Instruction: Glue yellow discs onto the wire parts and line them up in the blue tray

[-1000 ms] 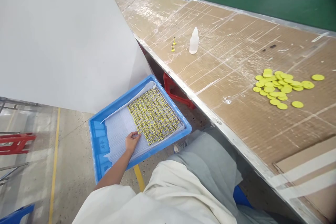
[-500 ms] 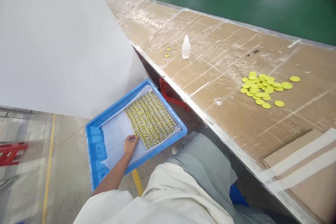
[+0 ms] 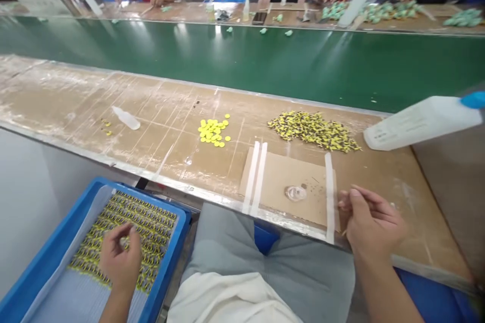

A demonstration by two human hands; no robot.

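Note:
My left hand point(image 3: 121, 257) hovers over the blue tray point(image 3: 181, 227), fingers curled and a gap between thumb and forefinger, with nothing visible in it. Rows of small yellow-and-black pieces point(image 3: 132, 212) cover much of the pale lined sheet point(image 3: 76, 298) in the tray. At the bench's front right, my right hand point(image 3: 373, 222) is closed in a pinch beside the taped cardboard sheet point(image 3: 276, 176); whatever it may hold is hidden. A clear blob point(image 3: 295, 193) sits on that cardboard. Behind it lies a heap of loose yellow-and-black pieces point(image 3: 314, 130).
Yellow discs point(image 3: 212, 131) are piled mid-bench. A small white bottle point(image 3: 127, 117) lies further left, near a few small pieces point(image 3: 107, 128). At right leans a large blue-capped bottle point(image 3: 420, 123). Beyond the green belt point(image 3: 242, 60), several people work with their hands.
The view has swung right, bringing the cardboard, the heap of pieces and my right hand into sight. My left hand has lifted from the edge of the rows and now hovers over them.

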